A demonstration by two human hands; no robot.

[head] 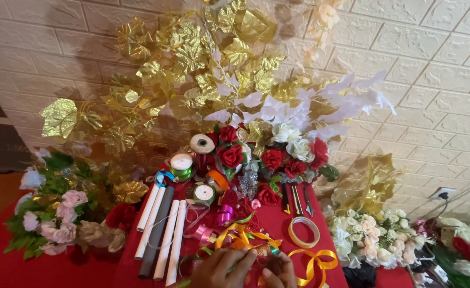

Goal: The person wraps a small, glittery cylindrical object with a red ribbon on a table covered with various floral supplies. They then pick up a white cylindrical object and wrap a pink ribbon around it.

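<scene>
both hands at 6 o'clock, low on the red table: left hand curled, fingertips pinching orange ribbon; right hand bunched beside it, grip hard to tell. ribbon looping toward 5 o'clock. clear tape roll at 3 o'clock of the hands, white rolled tubes at 9, red and white artificial roses at 12.
</scene>
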